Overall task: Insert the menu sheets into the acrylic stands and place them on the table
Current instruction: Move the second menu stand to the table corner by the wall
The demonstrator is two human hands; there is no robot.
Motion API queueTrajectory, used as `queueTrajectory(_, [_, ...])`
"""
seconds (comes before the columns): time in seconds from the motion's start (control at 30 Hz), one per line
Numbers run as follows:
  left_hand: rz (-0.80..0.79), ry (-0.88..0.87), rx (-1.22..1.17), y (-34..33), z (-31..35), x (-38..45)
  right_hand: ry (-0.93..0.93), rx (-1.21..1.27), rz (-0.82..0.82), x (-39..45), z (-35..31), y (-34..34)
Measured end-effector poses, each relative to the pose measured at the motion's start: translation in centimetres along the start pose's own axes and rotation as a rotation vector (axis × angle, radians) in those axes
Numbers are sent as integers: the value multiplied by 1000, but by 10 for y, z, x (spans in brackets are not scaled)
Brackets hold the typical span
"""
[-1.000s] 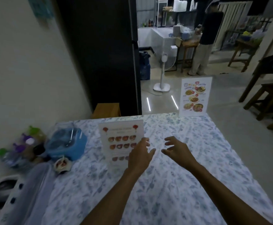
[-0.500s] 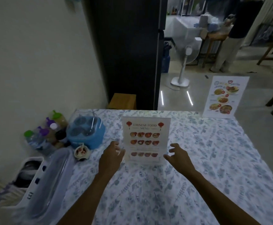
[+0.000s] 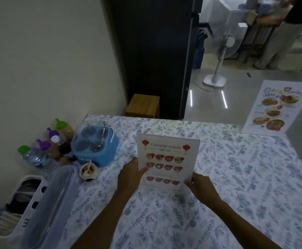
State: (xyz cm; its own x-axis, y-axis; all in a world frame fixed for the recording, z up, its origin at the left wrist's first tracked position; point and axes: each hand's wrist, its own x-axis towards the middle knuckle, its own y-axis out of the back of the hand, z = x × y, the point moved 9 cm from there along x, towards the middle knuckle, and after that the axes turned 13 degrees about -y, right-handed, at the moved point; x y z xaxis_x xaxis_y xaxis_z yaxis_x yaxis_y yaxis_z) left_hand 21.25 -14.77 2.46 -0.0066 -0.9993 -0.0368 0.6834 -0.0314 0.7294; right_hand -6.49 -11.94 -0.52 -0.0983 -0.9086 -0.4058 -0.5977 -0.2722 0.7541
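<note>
A clear acrylic stand holding a "Chinese Food Menu" sheet (image 3: pixel 167 159) stands upright near the middle of the floral-cloth table (image 3: pixel 236 177). My left hand (image 3: pixel 130 174) grips its lower left edge, thumb across the front of the sheet. My right hand (image 3: pixel 198 184) holds the lower right corner near the base. A second stand with a colourful dish menu (image 3: pixel 274 108) stands upright at the table's far right corner, away from both hands.
At the table's left are several bottles (image 3: pixel 44 150), a blue lidded condiment box (image 3: pixel 94 146), a small sauce dish (image 3: pixel 88 171) and a clear plastic container (image 3: pixel 45 203). Beyond the table are a wooden stool (image 3: pixel 143 106), a dark refrigerator (image 3: pixel 152 51), a pedestal fan (image 3: pixel 220 56) and a person standing (image 3: pixel 281 33).
Both hands closed in from beside the Chinese menu stand and now hold its lower edges. The camera view tilted down and left.
</note>
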Motion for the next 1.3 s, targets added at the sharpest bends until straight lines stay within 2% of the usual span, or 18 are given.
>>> queueTrajectory(0.27, [3,-17,34,17,9,25,53,-31,14,14,-21,19])
queueTrajectory(0.67, [2,-216,-25,79,27,125,35,-45,222,53,-109,70])
queueTrajectory(0.97, [47,-288,37,161,-23,214,29,-19,283,116,-213,48])
queueTrajectory(1.3, [107,-238,114,248,-105,284,89,15,240,196,-326,-7])
